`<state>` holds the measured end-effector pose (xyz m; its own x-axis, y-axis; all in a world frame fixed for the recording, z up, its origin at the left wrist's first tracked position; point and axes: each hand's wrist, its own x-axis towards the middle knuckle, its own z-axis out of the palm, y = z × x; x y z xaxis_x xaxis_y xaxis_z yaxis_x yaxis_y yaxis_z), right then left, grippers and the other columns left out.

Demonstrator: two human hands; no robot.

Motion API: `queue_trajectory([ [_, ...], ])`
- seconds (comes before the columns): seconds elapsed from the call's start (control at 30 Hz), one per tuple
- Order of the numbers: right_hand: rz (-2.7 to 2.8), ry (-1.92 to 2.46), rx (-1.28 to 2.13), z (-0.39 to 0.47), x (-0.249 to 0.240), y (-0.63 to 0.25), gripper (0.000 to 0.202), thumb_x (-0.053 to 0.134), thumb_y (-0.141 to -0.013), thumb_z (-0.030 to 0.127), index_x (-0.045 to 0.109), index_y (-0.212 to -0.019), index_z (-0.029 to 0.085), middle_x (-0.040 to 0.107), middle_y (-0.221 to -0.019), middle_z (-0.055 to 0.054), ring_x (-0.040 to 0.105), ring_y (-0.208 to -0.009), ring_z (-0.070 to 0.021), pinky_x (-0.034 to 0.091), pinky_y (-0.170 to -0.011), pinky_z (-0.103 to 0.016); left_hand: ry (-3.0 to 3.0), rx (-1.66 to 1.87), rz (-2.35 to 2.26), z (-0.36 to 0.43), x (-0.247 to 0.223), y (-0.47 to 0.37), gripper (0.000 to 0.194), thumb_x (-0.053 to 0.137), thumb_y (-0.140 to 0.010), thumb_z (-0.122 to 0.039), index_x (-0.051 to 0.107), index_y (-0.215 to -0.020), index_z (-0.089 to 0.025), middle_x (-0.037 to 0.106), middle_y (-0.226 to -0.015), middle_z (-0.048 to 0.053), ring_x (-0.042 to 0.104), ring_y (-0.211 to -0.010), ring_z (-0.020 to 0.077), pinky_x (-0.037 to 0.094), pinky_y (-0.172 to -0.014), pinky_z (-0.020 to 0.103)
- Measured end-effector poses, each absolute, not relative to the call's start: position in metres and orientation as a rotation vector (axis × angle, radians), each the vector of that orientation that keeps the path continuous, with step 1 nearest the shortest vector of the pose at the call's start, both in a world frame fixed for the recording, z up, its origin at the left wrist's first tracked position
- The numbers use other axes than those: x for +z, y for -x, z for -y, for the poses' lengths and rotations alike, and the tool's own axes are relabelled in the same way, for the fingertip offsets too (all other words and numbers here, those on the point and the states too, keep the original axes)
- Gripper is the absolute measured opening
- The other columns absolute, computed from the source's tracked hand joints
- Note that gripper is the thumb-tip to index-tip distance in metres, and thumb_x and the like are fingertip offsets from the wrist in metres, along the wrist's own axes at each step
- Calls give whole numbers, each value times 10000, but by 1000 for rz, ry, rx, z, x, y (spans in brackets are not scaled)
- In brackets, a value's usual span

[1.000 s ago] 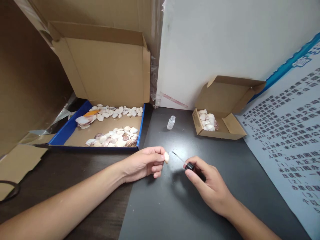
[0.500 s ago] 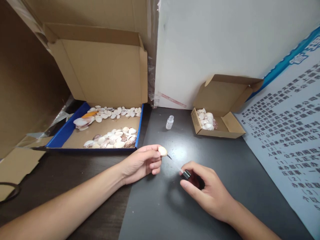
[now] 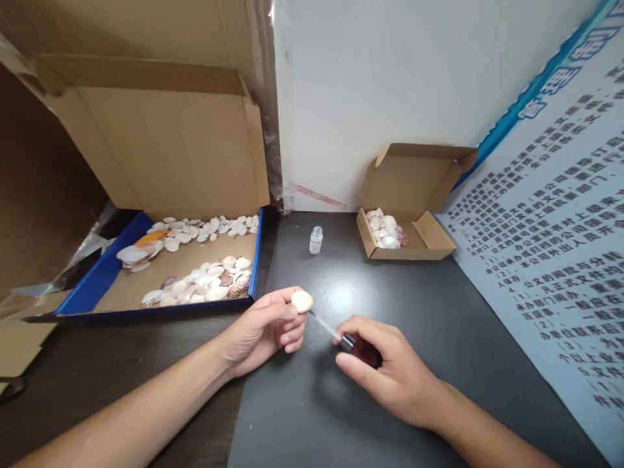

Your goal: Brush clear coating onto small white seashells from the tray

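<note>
Between the thumb and fingers of my left hand is a small pale seashell. My right hand is closed on the black cap of a small applicator brush. Its thin clear stem points up and left, and the dark tip is at the lower right edge of the shell; I cannot tell whether they touch. Beyond both hands, a small clear glass bottle with a white label stands uncapped and upright on the grey mat.
At the left, an open blue-edged cardboard box holds many shells in two groups, with an orange piece among them. A smaller open carton at the back right contains white shells. A printed poster leans along the right side.
The view has shifted a little to the right. The shell is turned so more of its broad face shows, and the brush tip now sits at its lower edge.
</note>
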<state>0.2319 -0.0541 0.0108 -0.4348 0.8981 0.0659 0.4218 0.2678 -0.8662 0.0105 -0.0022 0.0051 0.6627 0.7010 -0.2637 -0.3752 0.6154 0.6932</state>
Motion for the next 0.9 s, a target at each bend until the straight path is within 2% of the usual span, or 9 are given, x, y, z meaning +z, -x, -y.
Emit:
queue_trajectory([
  [0.13,1900,1320,1029,53,8,-231,162,554,-947,359,565,-896,205,508,-678,34,469,-586,-123,376,-557,-238,-683,623,-564,3,5,-11,188,678,-794,-218,497,-772,-170,379,-578,-69,330,-492,61,327,-499,201],
  [0.33,1963,1181,1076,54,10,-232,165,591,-918,346,531,-848,209,481,-694,41,440,-582,-112,359,-552,-235,-892,655,-624,8,-2,-15,239,725,-798,-294,518,-819,-177,399,-601,-79,331,-488,53,324,-481,194],
  [0.9,1924,1122,1051,55,14,-234,127,544,-932,330,548,-886,211,523,-714,28,484,-595,-118,400,-558,-233,-1113,616,-690,9,-6,-16,265,639,-908,-417,486,-890,-202,400,-586,-102,322,-467,57,342,-478,203],
])
